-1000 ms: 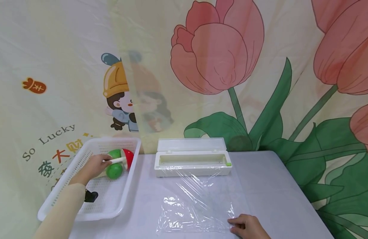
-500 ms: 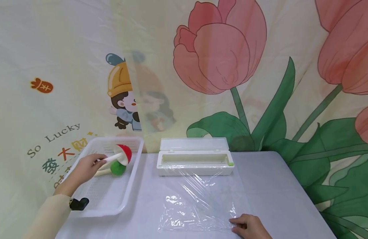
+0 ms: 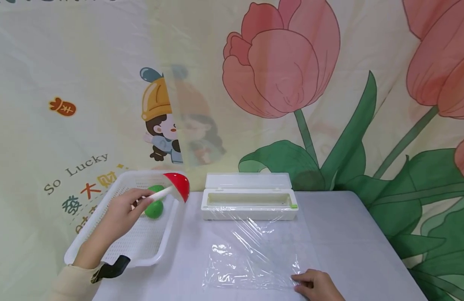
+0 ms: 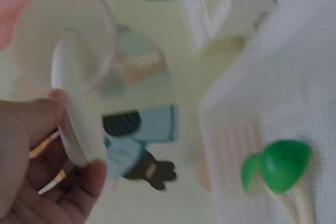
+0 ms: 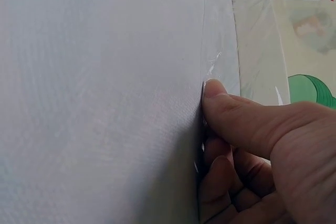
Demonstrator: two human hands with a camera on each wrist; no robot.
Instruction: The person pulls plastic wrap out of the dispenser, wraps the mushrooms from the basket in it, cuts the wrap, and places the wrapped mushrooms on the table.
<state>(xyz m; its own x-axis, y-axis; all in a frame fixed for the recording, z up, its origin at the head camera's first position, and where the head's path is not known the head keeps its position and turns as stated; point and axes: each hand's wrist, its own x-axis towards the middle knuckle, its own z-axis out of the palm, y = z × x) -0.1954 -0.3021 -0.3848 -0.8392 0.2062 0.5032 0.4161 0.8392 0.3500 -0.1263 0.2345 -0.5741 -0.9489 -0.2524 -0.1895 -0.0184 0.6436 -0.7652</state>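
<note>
In the head view, the left hand [image 3: 122, 211] hides from us the stem end of the red-capped mushroom [image 3: 179, 187]; the bottom edge crops the right hand [image 3: 317, 286] (we lose its wrist there). The left wrist view blurs the basket's [image 3: 167, 235] holes.

A mushroom [image 3: 178, 187] with a white-spotted red cap, a pale underside and a smooth white stem is held by the stem in the left grip [image 3: 122, 212]. It is tilted, cap uppermost, and raised above the basket [image 3: 166, 236]. Clear film [image 3: 254, 259], glossy and creased, is spread over the tabletop [image 3: 344, 238] from the front of the box [image 3: 250, 214]; its near right corner is pinched by the right grip [image 3: 316, 285].
</note>
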